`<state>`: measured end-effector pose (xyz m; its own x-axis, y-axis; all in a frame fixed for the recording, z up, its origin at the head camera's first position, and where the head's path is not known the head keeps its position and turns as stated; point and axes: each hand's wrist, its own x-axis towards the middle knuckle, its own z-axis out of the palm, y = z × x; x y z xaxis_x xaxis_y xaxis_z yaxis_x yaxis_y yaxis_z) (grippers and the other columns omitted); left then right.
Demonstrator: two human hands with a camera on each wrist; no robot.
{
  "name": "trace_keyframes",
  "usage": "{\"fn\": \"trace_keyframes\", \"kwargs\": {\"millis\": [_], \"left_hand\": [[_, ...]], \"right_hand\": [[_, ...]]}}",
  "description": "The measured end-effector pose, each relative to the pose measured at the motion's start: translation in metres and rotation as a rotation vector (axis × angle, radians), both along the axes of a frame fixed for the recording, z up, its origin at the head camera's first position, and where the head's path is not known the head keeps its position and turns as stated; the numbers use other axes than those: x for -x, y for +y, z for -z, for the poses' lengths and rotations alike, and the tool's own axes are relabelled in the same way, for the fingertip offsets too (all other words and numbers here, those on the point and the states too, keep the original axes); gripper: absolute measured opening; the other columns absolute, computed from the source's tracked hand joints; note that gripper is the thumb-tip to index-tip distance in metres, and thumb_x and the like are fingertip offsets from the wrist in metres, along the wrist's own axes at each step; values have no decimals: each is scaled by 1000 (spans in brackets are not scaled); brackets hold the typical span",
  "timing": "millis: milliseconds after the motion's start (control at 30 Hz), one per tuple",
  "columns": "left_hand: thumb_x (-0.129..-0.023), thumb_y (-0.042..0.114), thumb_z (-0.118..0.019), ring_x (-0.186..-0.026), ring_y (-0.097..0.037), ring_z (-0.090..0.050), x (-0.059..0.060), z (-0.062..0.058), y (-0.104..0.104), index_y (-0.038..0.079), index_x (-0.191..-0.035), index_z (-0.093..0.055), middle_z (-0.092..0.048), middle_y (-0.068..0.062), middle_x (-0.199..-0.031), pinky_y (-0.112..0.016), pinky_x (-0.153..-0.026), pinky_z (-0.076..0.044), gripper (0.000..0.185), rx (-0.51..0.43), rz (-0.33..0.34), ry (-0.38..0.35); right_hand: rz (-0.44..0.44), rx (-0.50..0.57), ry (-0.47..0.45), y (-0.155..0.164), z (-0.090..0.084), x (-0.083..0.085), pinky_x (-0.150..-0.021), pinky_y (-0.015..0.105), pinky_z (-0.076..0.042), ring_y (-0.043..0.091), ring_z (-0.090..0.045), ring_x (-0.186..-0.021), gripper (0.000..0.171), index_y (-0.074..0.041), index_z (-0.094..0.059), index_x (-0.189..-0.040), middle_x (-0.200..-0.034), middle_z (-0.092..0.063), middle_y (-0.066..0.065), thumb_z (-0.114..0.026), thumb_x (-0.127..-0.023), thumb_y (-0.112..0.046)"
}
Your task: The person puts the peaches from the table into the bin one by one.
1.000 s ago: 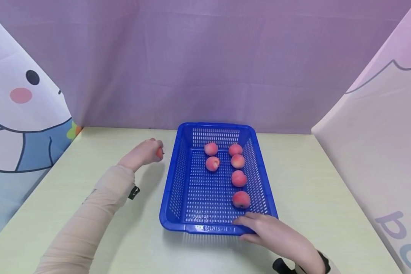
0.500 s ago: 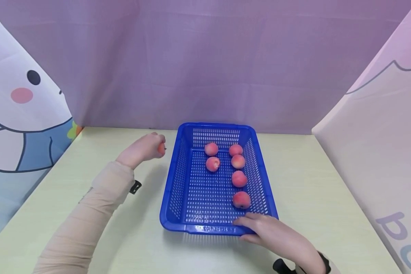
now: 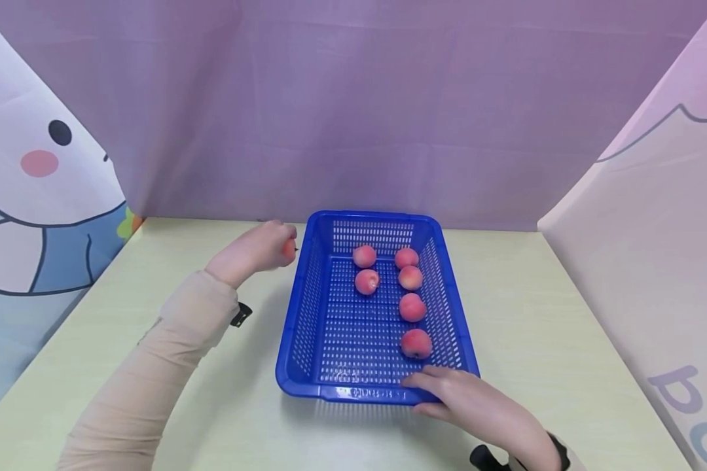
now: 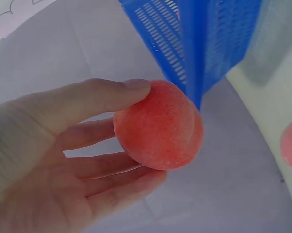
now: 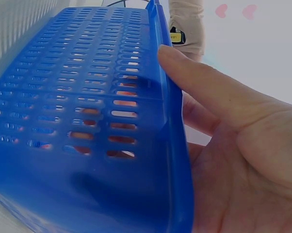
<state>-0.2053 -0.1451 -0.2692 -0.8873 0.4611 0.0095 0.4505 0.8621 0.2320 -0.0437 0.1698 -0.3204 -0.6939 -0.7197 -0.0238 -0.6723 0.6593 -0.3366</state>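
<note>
Head view: the left hand (image 3: 253,252), gripping a peach (image 3: 289,248), had risen and moved closer to the blue basket (image 3: 306,301) wall, apparently for depositing. Left wrist view: thumb and fingers pinched the peach beside the basket's corner. Right wrist view: the right hand (image 5: 243,160) clasped the near rim as before.

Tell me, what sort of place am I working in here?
Probably a staged recording booth, not a kitchen: purple cloth backdrop, cartoon-print side panels, and a pale table holding one blue basket of peaches.
</note>
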Motion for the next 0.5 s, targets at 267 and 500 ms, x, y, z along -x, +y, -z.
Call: {"fn": "trace_keyframes", "kwargs": {"millis": [267,500], "left_hand": [[-77,1,-52,-68,-22,-44,-5,-11,15,2,-83,-55,-46,-5,-69,-30,-60,-36,7,-11,44,-14],[-74,-1,-49,-56,-17,-39,-6,-16,33,5,-74,-48,-40,-3,-64,-25,-52,-30,6,-22,84,-26]], "right_hand": [[-5,9,-15,0,0,0,-72,25,-49,8,-57,-83,26,-12,-60,-107,-92,-60,-4,-60,-83,-22],[10,4,-34,0,-1,1,-71,25,-49,7,-57,-83,26,-12,-59,-108,-93,-59,-5,-59,-83,-22]]}}
